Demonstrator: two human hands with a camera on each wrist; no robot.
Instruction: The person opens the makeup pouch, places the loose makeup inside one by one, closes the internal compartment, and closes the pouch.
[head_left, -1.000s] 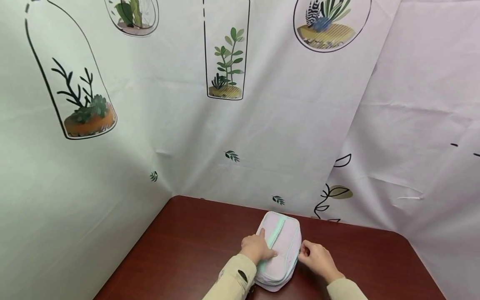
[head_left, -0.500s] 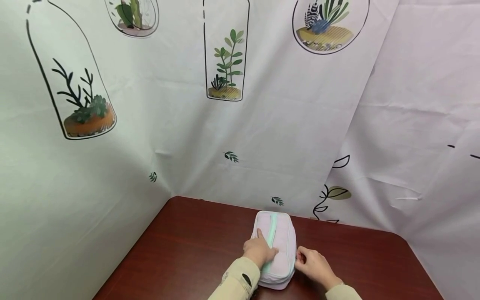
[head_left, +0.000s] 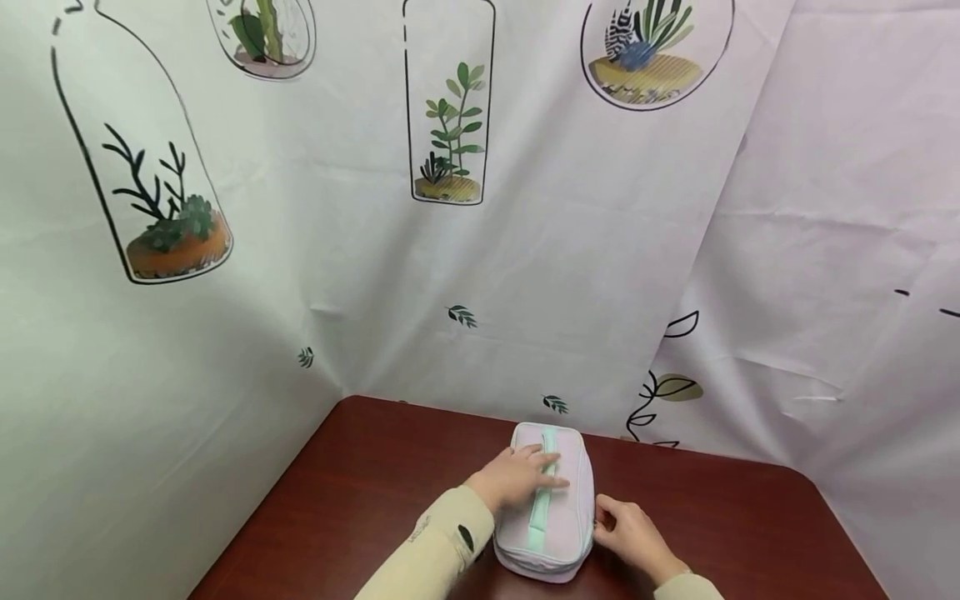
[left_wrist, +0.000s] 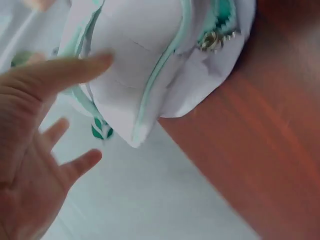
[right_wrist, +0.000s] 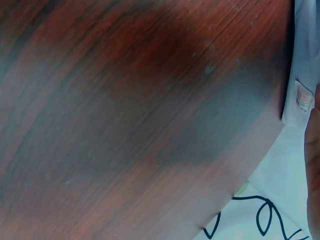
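A lavender zip pouch (head_left: 566, 525) with mint trim lies on the table, lengthwise away from me. Along its top runs a mint strap (head_left: 542, 504). My left hand (head_left: 513, 477) is spread over the pouch's upper left part, its fingers reaching across the strap. In the left wrist view, a metal zipper pull (left_wrist: 212, 42) shows on the pouch's side, near a gap in the mint zipper. At the pouch's right edge, my right hand (head_left: 633, 533) pinches with thumb and forefinger what looks like a zipper pull, mostly hidden. The right wrist view catches only a sliver of that hand.
The dark red wooden table (head_left: 397, 467) extends to both sides of the pouch. Behind it and to the left hangs a white cloth (head_left: 360, 250) printed with plants in glass jars. A small label (right_wrist: 303, 96) shows on the pouch's side.
The pouch has turned slightly anticlockwise and shifted left. My left hand has moved from pressing its left side to lying spread farther up. My right hand followed the edge slightly left, still pinching.
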